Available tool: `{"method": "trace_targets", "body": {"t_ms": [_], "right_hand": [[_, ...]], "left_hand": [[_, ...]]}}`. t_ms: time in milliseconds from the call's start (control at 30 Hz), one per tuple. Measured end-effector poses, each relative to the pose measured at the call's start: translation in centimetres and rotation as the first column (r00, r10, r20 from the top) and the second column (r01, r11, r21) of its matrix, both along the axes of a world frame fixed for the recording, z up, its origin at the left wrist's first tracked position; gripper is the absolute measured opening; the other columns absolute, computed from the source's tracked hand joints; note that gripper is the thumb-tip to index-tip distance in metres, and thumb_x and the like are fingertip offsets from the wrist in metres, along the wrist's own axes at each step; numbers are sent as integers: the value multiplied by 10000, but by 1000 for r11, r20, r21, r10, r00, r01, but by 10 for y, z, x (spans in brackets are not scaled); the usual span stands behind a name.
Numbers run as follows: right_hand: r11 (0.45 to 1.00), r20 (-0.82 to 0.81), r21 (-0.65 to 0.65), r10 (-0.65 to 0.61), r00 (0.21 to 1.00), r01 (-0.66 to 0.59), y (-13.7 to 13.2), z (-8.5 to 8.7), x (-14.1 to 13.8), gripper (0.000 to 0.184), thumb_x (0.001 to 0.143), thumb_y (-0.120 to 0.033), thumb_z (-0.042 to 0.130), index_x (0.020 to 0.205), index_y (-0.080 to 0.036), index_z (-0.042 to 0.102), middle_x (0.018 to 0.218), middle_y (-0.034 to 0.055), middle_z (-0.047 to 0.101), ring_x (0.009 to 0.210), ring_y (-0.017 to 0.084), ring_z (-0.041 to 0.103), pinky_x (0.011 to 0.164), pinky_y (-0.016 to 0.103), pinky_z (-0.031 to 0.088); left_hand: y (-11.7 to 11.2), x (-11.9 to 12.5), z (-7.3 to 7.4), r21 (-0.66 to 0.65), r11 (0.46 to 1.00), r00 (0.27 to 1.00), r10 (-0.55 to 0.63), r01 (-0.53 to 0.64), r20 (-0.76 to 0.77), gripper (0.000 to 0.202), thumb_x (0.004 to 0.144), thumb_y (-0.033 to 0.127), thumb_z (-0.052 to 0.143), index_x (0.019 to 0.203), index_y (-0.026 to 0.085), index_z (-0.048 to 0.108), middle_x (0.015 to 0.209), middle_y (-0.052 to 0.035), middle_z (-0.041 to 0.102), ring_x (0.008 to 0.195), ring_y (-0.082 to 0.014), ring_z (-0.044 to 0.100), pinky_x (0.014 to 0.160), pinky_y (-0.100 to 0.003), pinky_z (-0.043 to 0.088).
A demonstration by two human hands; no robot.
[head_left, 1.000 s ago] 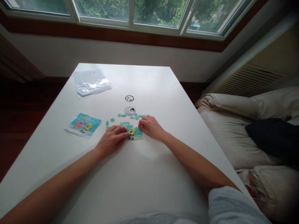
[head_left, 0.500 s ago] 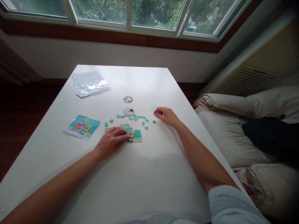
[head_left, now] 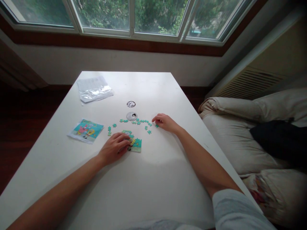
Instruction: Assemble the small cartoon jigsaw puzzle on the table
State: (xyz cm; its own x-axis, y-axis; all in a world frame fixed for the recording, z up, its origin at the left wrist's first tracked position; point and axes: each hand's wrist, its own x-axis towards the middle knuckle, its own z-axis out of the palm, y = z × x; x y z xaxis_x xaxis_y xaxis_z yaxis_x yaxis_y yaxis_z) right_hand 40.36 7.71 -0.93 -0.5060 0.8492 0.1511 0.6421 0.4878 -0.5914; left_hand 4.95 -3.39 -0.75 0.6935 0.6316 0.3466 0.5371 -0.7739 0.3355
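Note:
My left hand [head_left: 114, 147] rests on the left part of a small joined patch of cartoon puzzle [head_left: 136, 143] on the white table [head_left: 144, 179], fingers lying flat over it. Several loose teal pieces [head_left: 141, 122] lie scattered just beyond the patch. My right hand [head_left: 164, 122] sits at the right end of that scatter, fingers curled down and pinched at a teal piece [head_left: 156, 125] on the table. A printed cartoon picture [head_left: 85, 130] lies to the left of the pieces.
A clear plastic bag on a paper sheet [head_left: 94, 90] lies at the far left of the table. Two round cable holes [head_left: 131, 110] sit mid-table. A cushioned sofa [head_left: 251, 134] with a dark cloth stands close on the right. Windows run along the far wall.
My right hand left the joined patch, swung out to the right, then came back a little to the rightmost loose piece. The joined patch slid slightly toward me under my left hand.

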Motion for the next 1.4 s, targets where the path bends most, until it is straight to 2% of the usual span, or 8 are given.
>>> {"method": "trace_targets", "body": {"t_ms": [167,300,400,567,733,867,1133,1400], "right_hand": [[995,-39,-101,19,999,-23,9,-1,21,211,849,-184,631,1002,-179,776,891,26,599,743,137,552,737,271,438],[983,39,-145,121,992,-114,8,8,29,265,823,-281,735,1068,-186,762,906,20,558,792,147,529,756,267,431],[983,97,-132,143,985,-130,6,13,28,290,824,-295,751,1095,-193,742,918,22,550,859,166,517,797,273,422],[986,117,-117,134,984,-121,5,13,23,176,854,-232,703,1016,-177,746,897,28,546,843,163,513,793,273,413],[986,41,-103,134,990,-129,6,7,19,231,841,-121,644,1012,-195,779,899,35,554,819,155,540,765,264,433],[996,-35,-62,69,997,-71,6,2,15,215,867,-164,644,1053,-190,749,886,23,573,801,151,543,773,269,443],[996,150,-74,69,986,-58,-1,14,14,174,820,-231,745,987,-187,722,906,29,574,854,173,535,800,281,420],[994,171,-91,73,983,-58,-1,13,13,122,832,-172,696,953,-179,706,931,44,595,895,187,547,802,284,429]], "left_hand": [[-9,10,1,11,995,991,-98,99,-90,349,977,216,569,1321,240,626,1457,-89,602,1382,-276,511,1172,-504,427],[-15,18,0,-21,985,963,-174,173,-207,507,1014,317,556,1509,238,485,1611,-77,461,1497,-306,394,1248,-549,320],[-16,21,0,-45,985,958,-175,169,-226,552,1026,370,553,1551,244,438,1623,-76,445,1512,-303,378,1264,-551,286],[-15,21,0,-55,987,960,-160,151,-228,551,1030,389,543,1552,246,437,1628,-83,436,1503,-307,389,1255,-552,292],[-19,22,1,-38,991,967,-130,125,-221,536,1017,358,564,1533,255,461,1617,-83,451,1480,-309,417,1239,-536,321],[-27,26,1,-3,999,967,-49,49,-250,516,1021,326,554,1522,238,472,1610,-100,457,1463,-318,436,1215,-533,345],[-32,27,-4,20,1000,973,-11,16,-232,550,1013,335,559,1539,207,459,1626,-126,427,1509,-342,370,1255,-589,269],[-30,26,1,24,998,982,-52,57,-179,395,1013,268,539,1401,211,593,1449,-123,602,1387,-320,498,1182,-547,419]]}}
